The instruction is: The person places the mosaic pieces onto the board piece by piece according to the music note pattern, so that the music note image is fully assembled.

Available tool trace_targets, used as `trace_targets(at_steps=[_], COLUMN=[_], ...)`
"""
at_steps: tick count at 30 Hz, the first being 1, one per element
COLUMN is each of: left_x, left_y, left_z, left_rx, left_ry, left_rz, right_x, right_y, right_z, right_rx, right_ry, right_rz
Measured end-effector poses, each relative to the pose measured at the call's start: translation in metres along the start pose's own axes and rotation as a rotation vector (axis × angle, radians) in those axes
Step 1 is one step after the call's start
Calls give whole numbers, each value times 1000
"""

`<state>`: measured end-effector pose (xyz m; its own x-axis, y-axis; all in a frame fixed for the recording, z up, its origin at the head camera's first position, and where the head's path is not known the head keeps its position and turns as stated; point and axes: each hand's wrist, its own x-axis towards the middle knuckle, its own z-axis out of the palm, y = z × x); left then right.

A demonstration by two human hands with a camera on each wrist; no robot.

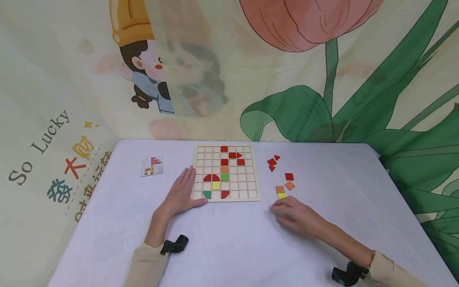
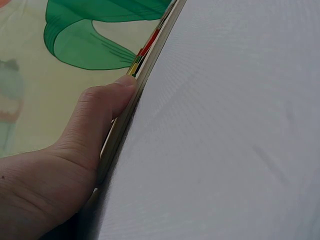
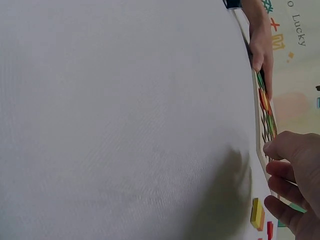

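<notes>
A wooden grid board (image 1: 241, 194) lies on the table with colored pieces in some cells: red squares, a red triangle, red quarter-rounds, an orange square, green pieces and a yellow square (image 1: 216, 185). My left hand (image 1: 180, 192) rests against the board's lower left corner, fingers straight along its left side, thumb on the near edge. In the left wrist view the thumb (image 2: 102, 102) touches that edge. My right hand (image 1: 299, 215) hovers by a loose yellow piece (image 1: 282, 196), right of the board. Its fingers (image 3: 284, 187) are loosely bent, with nothing visible between them.
Loose red pieces (image 1: 271, 162), a red square (image 1: 289, 176) and orange squares (image 1: 289, 185) lie right of the board. Left of it is a small pattern card (image 1: 152, 166) with a colored grid. A printed cloth (image 1: 287, 71) hangs behind the white table (image 1: 222, 247).
</notes>
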<state>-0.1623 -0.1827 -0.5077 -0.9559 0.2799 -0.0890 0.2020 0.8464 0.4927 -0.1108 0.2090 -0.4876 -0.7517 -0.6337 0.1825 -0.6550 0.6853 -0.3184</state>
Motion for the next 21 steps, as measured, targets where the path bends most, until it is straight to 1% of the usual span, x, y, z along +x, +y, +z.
trace_targets(at_steps=[2,5,8,10,15,21], left_x=[0,0,0,0,0,-1], left_y=[-1,-1,0,0,-1,0], left_z=[0,0,0,0,0,0], left_rx=[2,8,3,1,-2,-6], left_ry=[2,5,0,-4,-5,-7], left_rz=[-1,0,0,0,3,2], right_x=[-2,-3,-2,-3,-2,-1], right_y=[2,5,8,10,12,13], right_z=[-3,-7,-7,-5,-4,-5], right_rx=[-32,-91,-163,-189,-173,-149], right_ry=[27,45,29,11,-6,10], right_rz=[27,96,173,199,222,221])
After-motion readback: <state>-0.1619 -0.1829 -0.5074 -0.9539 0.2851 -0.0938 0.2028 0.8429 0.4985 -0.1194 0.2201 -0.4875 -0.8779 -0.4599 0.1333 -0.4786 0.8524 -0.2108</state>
